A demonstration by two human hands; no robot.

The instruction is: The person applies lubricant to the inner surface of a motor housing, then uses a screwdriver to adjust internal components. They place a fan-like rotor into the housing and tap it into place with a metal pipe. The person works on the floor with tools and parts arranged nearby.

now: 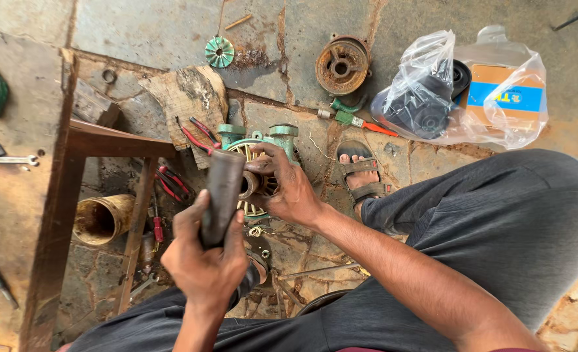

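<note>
On the stone floor (171, 26) between the knees stands a green pump housing (258, 153); the right hand (289, 189) holds a small sleeve (250, 184) on its centre. The left hand (205, 257) has its fingers closed around a dark cylindrical tool (222, 195); this looks like the seating step, and a square blow seems needed.

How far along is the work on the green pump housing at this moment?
Done: the green pump housing lies opened on the stone floor, and a rusty round cover and a small green disc lie apart. In hand: the left hand holds a dark cylindrical bar against a metal sleeve that the right hand steadies at the centre. Left: those loose parts are not refitted.
</note>
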